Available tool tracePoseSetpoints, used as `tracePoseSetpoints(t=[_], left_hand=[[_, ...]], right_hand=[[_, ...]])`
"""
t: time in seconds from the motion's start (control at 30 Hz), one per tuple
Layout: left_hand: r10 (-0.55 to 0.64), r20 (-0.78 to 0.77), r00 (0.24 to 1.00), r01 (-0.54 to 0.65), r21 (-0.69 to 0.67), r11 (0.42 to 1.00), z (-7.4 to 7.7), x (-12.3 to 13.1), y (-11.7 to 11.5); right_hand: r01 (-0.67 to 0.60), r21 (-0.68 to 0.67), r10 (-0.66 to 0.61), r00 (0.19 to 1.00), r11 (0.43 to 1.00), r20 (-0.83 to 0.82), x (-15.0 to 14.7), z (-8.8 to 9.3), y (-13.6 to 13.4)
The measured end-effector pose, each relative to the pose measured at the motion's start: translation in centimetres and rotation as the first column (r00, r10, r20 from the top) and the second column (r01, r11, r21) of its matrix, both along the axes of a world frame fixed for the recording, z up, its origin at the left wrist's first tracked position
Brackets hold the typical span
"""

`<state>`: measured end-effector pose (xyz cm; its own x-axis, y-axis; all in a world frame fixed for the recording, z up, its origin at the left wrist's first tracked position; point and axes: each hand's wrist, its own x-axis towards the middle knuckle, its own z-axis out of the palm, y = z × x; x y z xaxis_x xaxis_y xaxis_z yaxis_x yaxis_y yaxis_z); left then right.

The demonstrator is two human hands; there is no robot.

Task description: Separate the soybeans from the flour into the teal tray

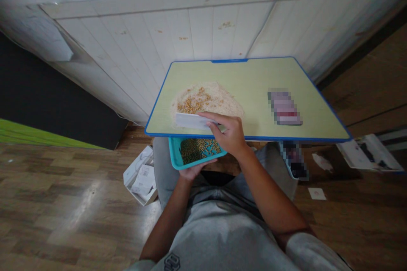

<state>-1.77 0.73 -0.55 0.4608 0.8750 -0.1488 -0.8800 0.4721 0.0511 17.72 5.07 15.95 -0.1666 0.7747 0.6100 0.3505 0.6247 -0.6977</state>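
One left hand [190,172]: under the near side of the tray; most fingers are hidden, so I cannot tell how far this grip closes. A spread palm beneath the middle should suit a loose load best.
Tray [175,154]: teal, just below the near edge of the bench [260,72]; it holds beans [194,151], greenish at the left, golden toward the right, with bare bottom showing between them. Best held level and snug to the edge, since a gap would likely let things fall through. Whether its far rim touches the bench is hidden.
Right hand [229,133]: this grip is clamped on the right end of the card, thumb against fingers; a light, firm pinch seems enough.
Card [192,121]: white, on its long edge, between the pile and the bench's near edge. Short, slow strokes with the lower edge flat should scatter less than quick ones.
Pile [190,103]: more golden beans, just beyond the card, lying among pale grains [222,93]. Beans probably roll easily, so a low, steady push looks wiser than a flick.
Phone [284,108]: blurred, at the bench's right, well apart from the grains; strokes are best steered clear of it.
Wall [203,36]: pale panels behind the bench.
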Motion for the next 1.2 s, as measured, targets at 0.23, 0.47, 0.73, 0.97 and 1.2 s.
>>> tracePoseSetpoints(t=[0.23, 0.47, 0.73, 0.97, 1.2], left_hand=[[-0.023, -0.007, 1.000, 0.023, -0.018, 1.000, 0.0, 0.8, -0.1], [-0.041, -0.009, 0.999, 0.040, -0.061, 0.997, -0.1, 1.5, -0.3], [-0.065, -0.011, 0.998, 0.065, -0.030, 0.997, -0.6, 1.7, -0.4], [-0.086, 0.000, 0.996, 0.086, 0.022, 0.996, -0.6, 1.7, -0.4], [-0.080, -0.026, 0.996, 0.080, 0.018, 0.997, -1.3, 1.6, -0.4]], right_hand=[[0.134, 0.012, -0.134, 0.991, 0.991, 0.002, 0.8, -0.2, 0.5], [0.286, 0.020, -0.286, 0.958, 0.958, 0.019, 1.4, 0.1, 1.7], [0.448, 0.036, -0.448, 0.894, 0.894, 0.002, 3.3, 0.2, 4.1], [0.466, 0.084, -0.472, 0.879, 0.881, 0.073, 3.8, 0.5, 4.8], [0.364, 0.067, -0.370, 0.920, 0.929, 0.132, 3.0, 0.2, 4.2]])
